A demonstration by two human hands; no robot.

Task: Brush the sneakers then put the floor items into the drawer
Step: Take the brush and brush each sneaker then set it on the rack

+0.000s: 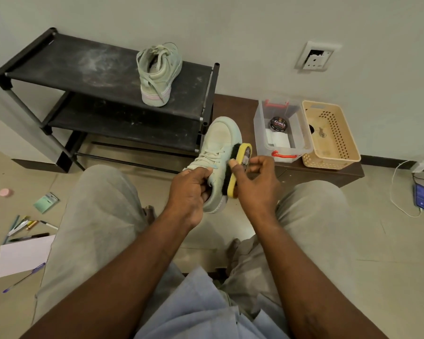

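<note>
Sneaker (218, 152) first: pale green, it sits in the air between your knees with its toe pointing away from you toward the shoe rack (83, 67). Your left hand (189, 189) grips it at the heel end, fingers curled round the collar and thumb lying across the top near the laces. Your right hand (255, 182) pinches the brush (239, 172), thumb on its near edge and fingers curled over its yellow back. The black bristles press against the sneaker's right side, and the brush lies along the shoe's length.

The second sneaker (158, 74) stands on the top shelf of the rack, heel toward you, near the shelf's right end. That shelf is dusty with pale smears.

To the right of the rack, a low dark-brown unit (235, 111) runs along the wall. On it sits a clear plastic box (260, 123) with red handles; a round polish tin (278, 123) lies inside. Just beside the box, on its right, is a beige perforated basket (331, 165).

On the floor to your left lie a cluster of pens (22, 223), a sheet of paper (22, 258) with a purple pen (25, 277) at its near edge, a green packet (45, 203) and a small pink round object (6, 192). At far right a phone (420, 195) lies on the floor by a white cable.
</note>
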